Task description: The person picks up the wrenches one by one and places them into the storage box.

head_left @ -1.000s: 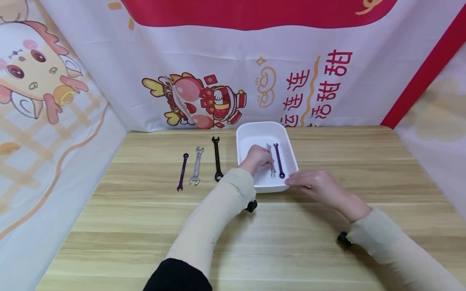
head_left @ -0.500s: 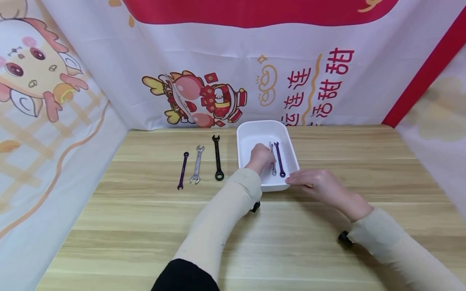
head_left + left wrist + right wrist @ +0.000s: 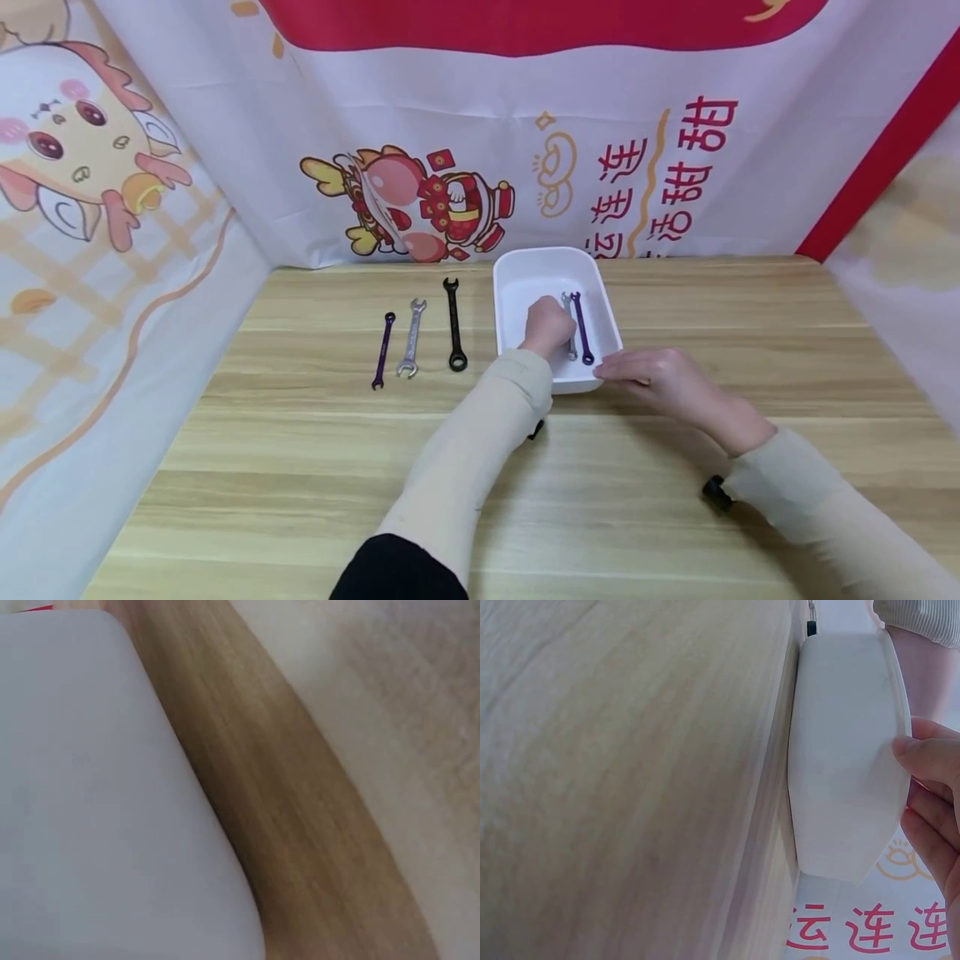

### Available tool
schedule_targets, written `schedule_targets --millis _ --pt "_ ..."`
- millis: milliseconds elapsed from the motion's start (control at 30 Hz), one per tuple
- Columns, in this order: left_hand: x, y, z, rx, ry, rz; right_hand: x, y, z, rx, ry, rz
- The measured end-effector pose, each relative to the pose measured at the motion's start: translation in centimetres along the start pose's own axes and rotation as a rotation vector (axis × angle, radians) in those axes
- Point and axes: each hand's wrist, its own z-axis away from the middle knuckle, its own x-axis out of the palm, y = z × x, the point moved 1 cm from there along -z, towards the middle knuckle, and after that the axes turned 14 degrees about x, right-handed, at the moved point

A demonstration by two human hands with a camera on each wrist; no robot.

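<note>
L hand (image 3: 547, 327) is down in the white bin (image 3: 577, 386), fingers curled, pinching sm silver wrench (image 3: 573, 353) approx mid-shank; fingertips partly hidden. R hand (image 3: 660, 379) grips bin's near R corner: R wrist view has thumb on outer side of rim, other fingers behind it.

Sm silver wrench lies lengthwise in bin, R of L hand. Purple wrench (image 3: 582, 329) is just beside it, on R, roughly parallel, forked end at far side, ring end near.

Outside, L of bin, 3 more on wood table (image 3: 300, 467), in a row, spaced apart: blk wrench (image 3: 454, 325) closest to bin, ring end near; then lg silver wrench (image 3: 412, 337), forked both ends; then 2nd purple wrench (image 3: 383, 350), farthest L, ring end at far side.

Bin sits at table's back edge, nr printed cloth (image 3: 465, 100) w/ red lettering + cartoon figs. Both arms in pale sleeves, L one w/ blk fabric at bottom of head view. L wrist view: blurry, mostly bin wall + strip of table.
</note>
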Motion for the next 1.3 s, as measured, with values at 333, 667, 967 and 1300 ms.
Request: schedule_targets --millis 333,667,967,1300 --pt "-0.3 0.6 -0.1 0.040 -0.037 -0.077 -0.4 -0.1 -0.2 -0.016 -0.003 -0.009" --pt "-1.4 0.5 0.1 0.009 -0.034 0.079 -0.5 -0.3 -0.2 -0.028 0.013 -0.011" --pt "-1.7 0.2 -0.4 -0.068 -0.063 0.240 -0.5 -0.4 -0.2 -0.017 0.005 -0.004" --pt "-3.0 -0.1 -0.3 -0.052 -0.069 0.297 -0.3 -0.5 -0.2 0.019 -0.023 0.011"
